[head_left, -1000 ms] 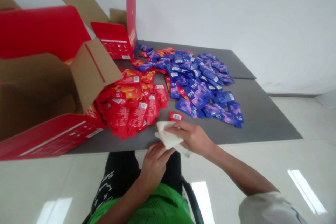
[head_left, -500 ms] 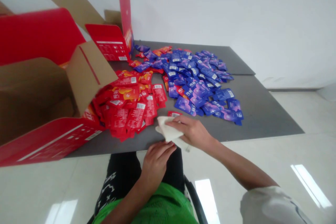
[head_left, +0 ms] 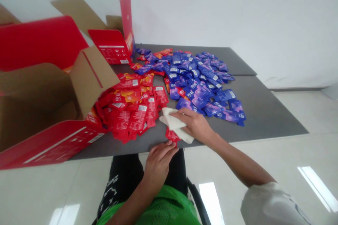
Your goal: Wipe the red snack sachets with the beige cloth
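My right hand point(head_left: 196, 124) is closed around a folded white cloth point(head_left: 173, 119), which lies over the upper part of a red sachet point(head_left: 172, 135). The sachet lies flat at the table's front edge, its lower end showing below the cloth. With the fingertips of my left hand point(head_left: 160, 160) I hold that lower end at the edge; the thumb is hidden. To the left is a heap of red sachets point(head_left: 137, 112), some with orange fruit pictures. Farther back and right spreads a pile of blue-purple sachets point(head_left: 198, 91), with a few red ones among them.
An open red cardboard box point(head_left: 52, 140) stands at the left, one flap point(head_left: 92, 77) leaning over the red heap. Behind it is a second open red box point(head_left: 112, 45). The grey table point(head_left: 266, 119) meets a white wall at the back.
My right hand has moved the cloth slightly away from me over the table, uncovering the red sachet's lower end. My left hand stays at the table edge. The view has shifted slightly.
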Demonstrator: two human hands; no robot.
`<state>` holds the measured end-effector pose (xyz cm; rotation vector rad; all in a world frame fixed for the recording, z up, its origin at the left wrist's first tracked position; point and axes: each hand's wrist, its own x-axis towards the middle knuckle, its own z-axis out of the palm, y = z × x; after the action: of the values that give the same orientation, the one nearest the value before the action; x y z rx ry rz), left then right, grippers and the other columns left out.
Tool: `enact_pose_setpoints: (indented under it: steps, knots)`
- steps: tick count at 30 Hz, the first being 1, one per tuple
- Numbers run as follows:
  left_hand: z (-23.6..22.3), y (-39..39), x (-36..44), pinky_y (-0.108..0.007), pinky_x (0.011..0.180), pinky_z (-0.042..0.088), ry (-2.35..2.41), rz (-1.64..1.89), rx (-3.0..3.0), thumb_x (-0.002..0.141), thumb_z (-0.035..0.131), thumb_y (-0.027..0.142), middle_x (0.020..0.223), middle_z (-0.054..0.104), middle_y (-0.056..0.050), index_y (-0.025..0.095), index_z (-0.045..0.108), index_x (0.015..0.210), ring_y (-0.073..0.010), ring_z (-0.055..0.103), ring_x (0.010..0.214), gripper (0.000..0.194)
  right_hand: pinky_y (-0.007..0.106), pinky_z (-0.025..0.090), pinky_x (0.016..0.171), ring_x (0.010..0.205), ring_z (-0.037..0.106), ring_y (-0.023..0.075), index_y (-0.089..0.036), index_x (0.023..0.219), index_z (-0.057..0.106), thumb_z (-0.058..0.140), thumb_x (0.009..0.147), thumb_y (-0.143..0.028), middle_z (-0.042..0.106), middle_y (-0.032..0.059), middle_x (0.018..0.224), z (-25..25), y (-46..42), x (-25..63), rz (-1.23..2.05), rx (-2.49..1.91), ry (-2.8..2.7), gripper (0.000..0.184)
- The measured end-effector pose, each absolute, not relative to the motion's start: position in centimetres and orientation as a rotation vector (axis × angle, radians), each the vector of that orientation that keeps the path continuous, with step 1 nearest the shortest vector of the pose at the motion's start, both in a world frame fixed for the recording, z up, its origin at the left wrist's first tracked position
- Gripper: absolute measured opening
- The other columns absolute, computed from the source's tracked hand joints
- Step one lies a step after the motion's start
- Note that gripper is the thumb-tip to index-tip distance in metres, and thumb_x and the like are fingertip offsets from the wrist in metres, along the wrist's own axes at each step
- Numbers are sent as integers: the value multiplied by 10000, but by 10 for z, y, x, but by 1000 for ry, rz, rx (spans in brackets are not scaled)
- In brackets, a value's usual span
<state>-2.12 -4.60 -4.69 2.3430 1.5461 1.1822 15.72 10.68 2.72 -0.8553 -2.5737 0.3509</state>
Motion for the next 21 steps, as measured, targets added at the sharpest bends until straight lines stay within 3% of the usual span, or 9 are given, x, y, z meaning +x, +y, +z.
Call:
enact_pose_setpoints:
  steps: [3, 6, 10, 15, 18, 21]
  knots:
    - [-47, -46, -22, -385, 918, 543, 1602, 1138, 2353, 961, 477, 45, 1076, 779, -35, 247, 727, 1184, -207, 720, 998, 392, 292, 569, 879, 1058, 696, 208, -258, 1350, 647, 663, 936, -166, 701, 69, 1221, 20, 73, 158, 470, -742, -2663, 424]
    - [-47, -46, -22, -390, 951, 531, 1573, 1129, 2369, 971, 481, 57, 1131, 770, -41, 237, 721, 1196, -210, 711, 1055, 375, 276, 566, 875, 1043, 702, 196, -255, 1315, 672, 680, 919, -151, 705, 64, 1220, 11, 80, 155, 508, -791, -2676, 409]
    - [-44, -45, -22, -369, 986, 511, 1514, 1190, 2391, 1001, 463, 61, 1202, 753, -38, 215, 708, 1190, -194, 684, 1157, 346, 275, 561, 856, 1036, 694, 209, -216, 1330, 669, 638, 909, -94, 685, 98, 1220, 11, 129, 155, 326, -1030, -2642, 439]
    - [-31, -39, -18, -399, 930, 533, 1592, 1047, 2426, 1013, 545, 177, 1128, 754, -56, 220, 675, 1229, -221, 698, 1064, 256, 330, 546, 945, 1141, 656, 239, -244, 1404, 610, 565, 929, -102, 651, 109, 1286, 24, 132, 175, 282, -988, -2435, 498]
    - [-19, -30, -10, -441, 880, 559, 1752, 870, 2388, 978, 632, 350, 1116, 723, -103, 204, 589, 1372, -272, 681, 1013, 422, 368, 554, 922, 1067, 673, 244, -271, 1386, 622, 543, 959, -171, 667, 90, 1215, 21, 104, 195, 328, -947, -2136, 446]
    - [-16, -20, 0, -513, 1014, 523, 1855, 878, 2364, 941, 670, 436, 1393, 596, -182, 173, 457, 1498, -350, 577, 1269, 652, 382, 556, 855, 973, 682, 254, -262, 1210, 720, 585, 966, -249, 701, 74, 1079, 10, 82, 213, 329, -1048, -1847, 279]
